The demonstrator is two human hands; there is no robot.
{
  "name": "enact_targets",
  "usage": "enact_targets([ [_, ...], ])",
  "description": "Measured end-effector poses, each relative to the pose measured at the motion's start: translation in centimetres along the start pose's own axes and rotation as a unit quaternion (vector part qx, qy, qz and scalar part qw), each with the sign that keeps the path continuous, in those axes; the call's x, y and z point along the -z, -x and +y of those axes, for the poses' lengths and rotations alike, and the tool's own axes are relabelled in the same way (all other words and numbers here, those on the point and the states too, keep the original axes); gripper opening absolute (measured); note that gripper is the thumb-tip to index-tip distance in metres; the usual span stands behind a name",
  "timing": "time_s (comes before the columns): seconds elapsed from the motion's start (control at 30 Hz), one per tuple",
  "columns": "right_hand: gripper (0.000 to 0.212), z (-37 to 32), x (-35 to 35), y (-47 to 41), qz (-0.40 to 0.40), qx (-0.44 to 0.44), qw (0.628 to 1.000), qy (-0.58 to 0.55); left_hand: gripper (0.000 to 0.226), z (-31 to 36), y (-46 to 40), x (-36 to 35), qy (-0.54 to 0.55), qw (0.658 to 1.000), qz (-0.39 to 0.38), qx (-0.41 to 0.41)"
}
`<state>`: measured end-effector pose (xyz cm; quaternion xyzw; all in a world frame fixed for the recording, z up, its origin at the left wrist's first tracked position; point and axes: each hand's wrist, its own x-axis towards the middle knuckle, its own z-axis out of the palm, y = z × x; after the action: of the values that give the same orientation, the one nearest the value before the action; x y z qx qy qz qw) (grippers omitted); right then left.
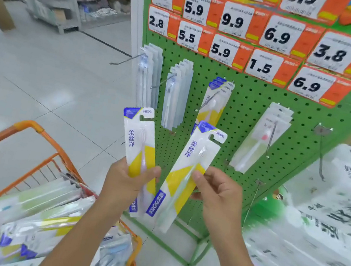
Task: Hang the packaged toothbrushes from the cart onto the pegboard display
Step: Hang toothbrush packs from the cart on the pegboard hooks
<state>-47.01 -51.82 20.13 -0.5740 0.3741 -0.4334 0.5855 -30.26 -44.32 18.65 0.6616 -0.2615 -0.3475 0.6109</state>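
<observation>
In front of green pegboard [253, 113]: L hand [127, 179] fingers grip one toothbrush pack [140, 141], R hand [218, 192] fingers pinch second pack [189, 169], both upright, fanned apart. More packs in orange cart [32, 131] lower left.

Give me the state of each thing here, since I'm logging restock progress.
Left hand: grips one toothbrush pack.
Left pack: held upright, not hung.
Right hand: pinches another pack.
Right pack: held tilted, not hung.
Matching hook stock: hanging on the pegboard.
Far-right hook: bare.
Cart: packs inside.
</observation>
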Motion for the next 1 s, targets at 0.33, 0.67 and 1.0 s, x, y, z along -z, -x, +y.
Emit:
enact_targets([
  [0.33, 0.010, 1.0, -1.2, -6.4, -0.045, 0.071, 0.986, 0.142, 0.005, 1.5, -1.9, 0.7, -0.024, 0.999, 0.043, 0.009],
  [0.67, 0.016, 1.8, -1.9, -8.0, 0.017, 0.041, 0.989, 0.144, 0.015, -0.2, -5.4, 0.3, 0.032, 0.996, -0.085, -0.008],
  [1.0, 0.025, 2.9, -2.5, -11.5, 0.046, 0.007, 0.985, 0.165, 0.039, 0.2, -8.2, -0.3, 0.030, 0.981, -0.188, -0.031],
])
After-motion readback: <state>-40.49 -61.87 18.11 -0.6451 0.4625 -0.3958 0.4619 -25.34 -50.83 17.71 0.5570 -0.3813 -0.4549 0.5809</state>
